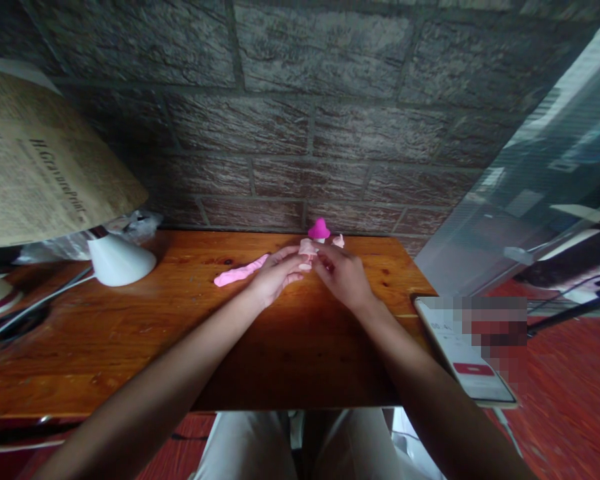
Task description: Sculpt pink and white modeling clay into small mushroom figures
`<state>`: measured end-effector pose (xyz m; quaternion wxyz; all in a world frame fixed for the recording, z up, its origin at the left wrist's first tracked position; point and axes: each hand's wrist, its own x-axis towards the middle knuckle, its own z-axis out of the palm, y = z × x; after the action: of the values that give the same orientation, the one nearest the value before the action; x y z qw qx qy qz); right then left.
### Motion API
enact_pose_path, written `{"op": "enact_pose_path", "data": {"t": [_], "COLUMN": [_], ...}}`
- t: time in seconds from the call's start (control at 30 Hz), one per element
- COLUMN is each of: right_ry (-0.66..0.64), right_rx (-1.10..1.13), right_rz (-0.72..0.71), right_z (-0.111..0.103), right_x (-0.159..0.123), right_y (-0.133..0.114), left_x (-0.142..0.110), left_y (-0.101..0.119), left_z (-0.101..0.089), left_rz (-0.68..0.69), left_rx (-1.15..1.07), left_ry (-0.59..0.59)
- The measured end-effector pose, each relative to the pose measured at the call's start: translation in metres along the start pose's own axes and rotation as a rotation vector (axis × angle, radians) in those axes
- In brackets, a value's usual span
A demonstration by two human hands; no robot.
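Between my two hands, a little above the far part of the table, is a pale pink lump (pixel 307 248) that looks like modelling clay. The fingers and thumb of my left hand (pixel 275 272) hold it from the left. My right hand (pixel 346 272) has its fingertips pinched at the lump's right side, partly covering it. Just behind stands a magenta bell-shaped cap (pixel 320 229) on a whitish base. A small pale pink piece (pixel 339 241) lies beyond my right fingers. Left of my left hand, a long pink clay strip (pixel 237 274) rests flat on the wood.
The wooden table (pixel 145 333) ends at a dark brick wall (pixel 280 127). On the left stands a lamp with a white base (pixel 123 259) and a printed paper shade (pixel 45 167); crumpled clear plastic (pixel 55 248) lies behind. A tablet-like device (pixel 460 353) sits at the right edge beside a translucent panel (pixel 500 200).
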<state>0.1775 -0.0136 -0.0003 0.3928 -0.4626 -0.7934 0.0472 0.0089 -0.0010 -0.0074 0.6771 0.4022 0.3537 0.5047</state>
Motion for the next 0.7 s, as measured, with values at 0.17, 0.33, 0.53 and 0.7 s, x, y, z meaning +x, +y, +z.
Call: {"op": "enact_pose_path", "data": {"t": [0.17,0.33,0.53,0.7], "right_ry": [-0.009,0.016,0.045,0.038], "right_rx": [0.001,0.006,0.034,0.054], "right_rz": [-0.007,0.010,0.026,0.036], "right_z": [0.0009,0.0033,0.0033,0.0035], "right_x": [0.0000,-0.0007,-0.0016,-0.0019], "right_y": [0.0007,-0.0010,-0.0046,-0.0028], "left_x": [-0.0002,-0.0003,-0.0009,-0.0012], "left_y": [-0.0005,-0.0005,0.0009,0.0018], "left_z": [-0.0005,0.0003,0.0018,0.0013], "left_rz": [-0.005,-0.017,-0.017,-0.030], "left_rx": [0.011,0.010,0.010,0.022], "left_ry": [-0.005,0.003,0.009,0.011]}}
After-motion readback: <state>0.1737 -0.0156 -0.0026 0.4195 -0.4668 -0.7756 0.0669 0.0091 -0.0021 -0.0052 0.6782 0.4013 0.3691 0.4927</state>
